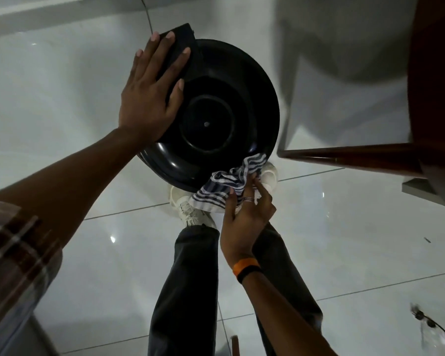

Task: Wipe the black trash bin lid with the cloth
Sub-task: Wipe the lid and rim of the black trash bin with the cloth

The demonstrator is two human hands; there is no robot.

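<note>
The black trash bin lid [216, 109] is round, glossy plastic, with a raised rim, a sunken ring and a smaller circular disc at its centre marked by a tiny dot. It sits above the white tiled floor [344, 227], directly in front of the person's feet; the bin beneath it is hidden, so its contents cannot be told. A flat black hinge tab [183, 37] juts from the lid's far left edge.

The left hand [149, 98] lies flat and spread wide on the lid's left side, palm down, fingertips reaching onto the hinge tab; it presses rather than grips.

The right hand [244, 217] is closed around a bunched cloth [229, 183], soft woven fabric in white with dark blue stripes, crumpled into folds. The cloth touches the lid's near right rim. A ring sits on one finger, and an orange and black band [247, 268] circles the wrist.

Below are dark trousers [190, 278] and white lace-up shoes [190, 209]. A polished reddish-brown wooden furniture piece [421, 111] stands at the right, just beside the lid. The left sleeve [13, 253] is plaid fabric. The floor tiles are shiny, with thin dark grout lines and reflected light spots.
</note>
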